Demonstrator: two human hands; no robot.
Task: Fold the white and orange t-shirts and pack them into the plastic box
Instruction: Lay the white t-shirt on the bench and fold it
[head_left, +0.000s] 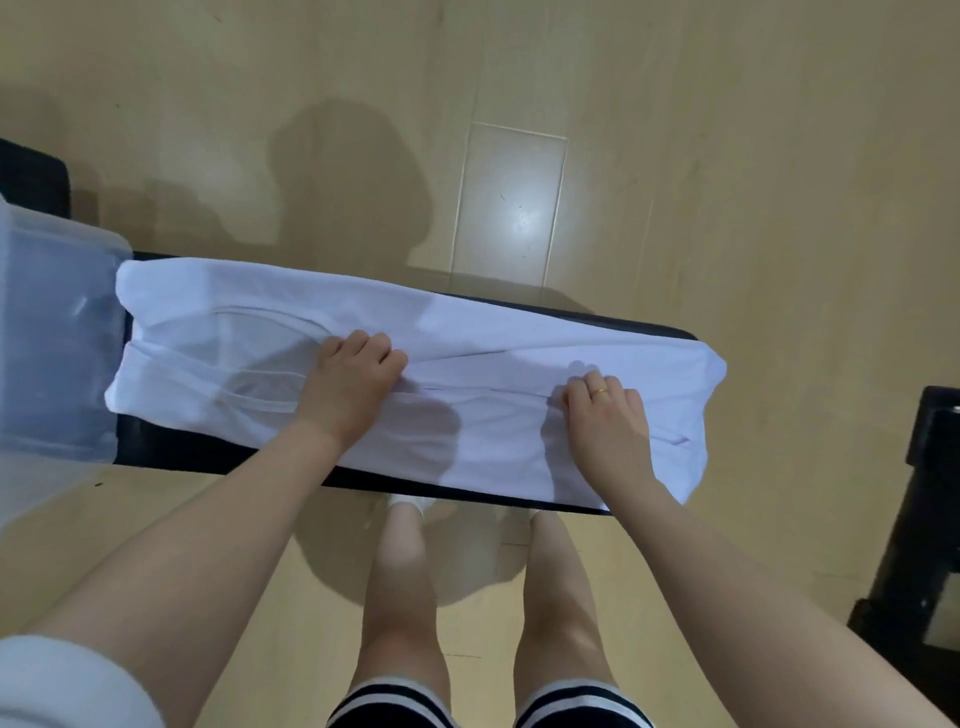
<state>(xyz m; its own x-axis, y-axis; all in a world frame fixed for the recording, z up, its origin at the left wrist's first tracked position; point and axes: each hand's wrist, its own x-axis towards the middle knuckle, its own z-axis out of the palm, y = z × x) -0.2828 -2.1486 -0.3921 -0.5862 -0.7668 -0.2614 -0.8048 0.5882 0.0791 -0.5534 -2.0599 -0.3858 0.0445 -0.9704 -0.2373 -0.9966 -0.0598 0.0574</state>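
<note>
Plainly, white t-shirt (519, 332): lies lengthwise along a narrow black bench (171, 449) across the middle of the frame, sides folded inward, collar toward the left, hem hanging off the bench's right end.
Left hand (353, 379): at frame centre, fingers curled down onto the shirt just right of the collar, gripping a folded edge of cloth.
Right hand (608, 421): right of centre, fingers curled and pinching the fold line of the shirt; a gold ring (600, 391) sits on one finger.
Plastic box (57, 332): translucent, at the left edge, touching the shirt's collar end.
Orange t-shirt: not in view.
Writing: no brand, label or print can be read on the shirt or box.
Floor (727, 156): pale wood-look boards.
Lower frame: bare legs, dark shorts with white stripes (384, 701).
</note>
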